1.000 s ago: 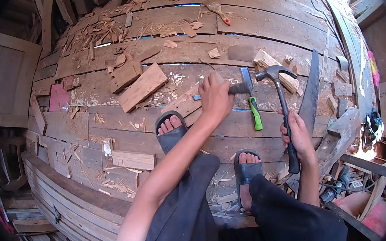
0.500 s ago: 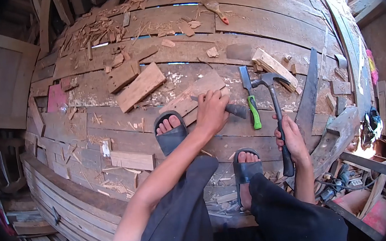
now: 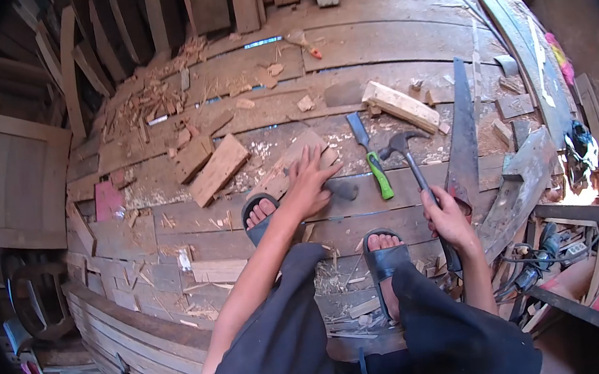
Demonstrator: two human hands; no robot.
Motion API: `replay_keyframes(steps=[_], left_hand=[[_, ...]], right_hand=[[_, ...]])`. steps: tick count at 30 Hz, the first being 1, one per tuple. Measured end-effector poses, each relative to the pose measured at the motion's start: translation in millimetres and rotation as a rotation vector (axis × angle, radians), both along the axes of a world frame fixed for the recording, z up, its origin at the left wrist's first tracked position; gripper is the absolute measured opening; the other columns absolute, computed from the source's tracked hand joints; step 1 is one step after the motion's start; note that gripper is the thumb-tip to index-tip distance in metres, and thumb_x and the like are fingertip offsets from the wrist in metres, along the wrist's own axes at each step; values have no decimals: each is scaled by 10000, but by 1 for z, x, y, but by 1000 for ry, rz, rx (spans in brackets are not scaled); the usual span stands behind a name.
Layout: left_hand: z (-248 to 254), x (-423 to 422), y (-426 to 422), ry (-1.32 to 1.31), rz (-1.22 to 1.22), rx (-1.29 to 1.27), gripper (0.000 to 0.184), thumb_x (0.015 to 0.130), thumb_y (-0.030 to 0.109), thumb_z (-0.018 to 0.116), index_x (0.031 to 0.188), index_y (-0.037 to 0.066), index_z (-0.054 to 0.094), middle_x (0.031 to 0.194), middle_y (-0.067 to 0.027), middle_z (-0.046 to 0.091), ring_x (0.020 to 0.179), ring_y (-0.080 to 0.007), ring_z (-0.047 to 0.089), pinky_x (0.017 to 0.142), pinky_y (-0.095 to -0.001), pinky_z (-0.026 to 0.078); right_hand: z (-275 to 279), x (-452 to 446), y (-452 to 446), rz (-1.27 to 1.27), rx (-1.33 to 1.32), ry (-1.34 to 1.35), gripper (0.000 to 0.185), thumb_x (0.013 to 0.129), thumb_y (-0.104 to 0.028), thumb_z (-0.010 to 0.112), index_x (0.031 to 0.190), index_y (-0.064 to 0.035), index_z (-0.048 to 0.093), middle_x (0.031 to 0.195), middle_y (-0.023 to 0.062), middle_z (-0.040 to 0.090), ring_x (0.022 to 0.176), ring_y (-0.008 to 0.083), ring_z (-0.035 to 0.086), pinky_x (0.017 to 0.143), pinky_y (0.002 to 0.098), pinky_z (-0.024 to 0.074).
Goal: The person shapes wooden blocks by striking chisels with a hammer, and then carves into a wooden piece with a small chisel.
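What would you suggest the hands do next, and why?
I would probably close the left hand round the dark handle to secure it before any swing. The handle sticks out from under that hand, whose fingers lie spread on the wood block, while the right hand holds the hammer.

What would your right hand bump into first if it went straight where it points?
The right hand holds a hammer, so the hammer's head leads. Going forward and left, it would probably meet the green-handled chisel first. It might pass over it, though: the hammer's height is hard to tell.
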State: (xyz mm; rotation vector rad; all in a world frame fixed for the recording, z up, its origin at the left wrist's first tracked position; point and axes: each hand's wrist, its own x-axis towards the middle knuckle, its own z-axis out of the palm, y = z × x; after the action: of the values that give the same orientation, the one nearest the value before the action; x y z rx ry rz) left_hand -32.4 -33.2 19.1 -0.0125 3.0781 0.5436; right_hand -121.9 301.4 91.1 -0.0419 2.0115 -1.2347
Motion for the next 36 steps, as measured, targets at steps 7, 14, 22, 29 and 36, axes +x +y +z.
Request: replay_keyframes(steps=[7, 14, 22, 29, 36], left_hand=[[108, 76, -61, -93, 400, 792, 358, 1118, 302, 571, 1317, 33, 699, 1265, -135, 732, 1190, -204, 683, 1037, -366, 508], [230, 199, -95, 372, 580, 510, 265, 1105, 247, 602, 1212, 37, 724, 913, -19, 653, 780, -101, 591, 760, -295, 502], [193, 363, -39, 873, 1030, 60, 236, 1004, 236, 746, 913, 24, 697, 779, -3, 636, 702, -104, 576, 611, -304, 469], [143, 357, 23, 759, 1390, 314, 251, 997, 232, 753, 877, 24, 680, 760, -3, 631, 707, -108, 585, 608, -309, 466], [115, 266, 30, 384, 1411, 596, 270, 990, 227, 760, 841, 23, 664, 742, -3, 626, 713, -113, 594, 604, -314, 463]], right_hand=[[-17, 30, 53, 64, 184, 40, 679, 989, -574, 669, 1284, 33, 599, 796, 66, 635, 616, 150, 641, 510, 334, 521], [-91, 48, 98, 221, 255, 257, 743, 938, -584, 686, 1276, 69, 579, 1081, 348, 715, 944, 417, 760, 817, 475, 594], [-135, 83, 147, 145, 203, 269, 587, 921, -505, 729, 1140, 35, 655, 964, 298, 714, 874, 410, 739, 791, 490, 568], [-137, 93, 154, 100, 278, 315, 469, 929, -426, 743, 1078, 14, 682, 867, 244, 703, 804, 374, 723, 752, 472, 554], [-137, 75, 118, 51, 291, 447, 353, 938, -348, 757, 1016, -7, 709, 770, 191, 692, 734, 338, 708, 713, 455, 541]])
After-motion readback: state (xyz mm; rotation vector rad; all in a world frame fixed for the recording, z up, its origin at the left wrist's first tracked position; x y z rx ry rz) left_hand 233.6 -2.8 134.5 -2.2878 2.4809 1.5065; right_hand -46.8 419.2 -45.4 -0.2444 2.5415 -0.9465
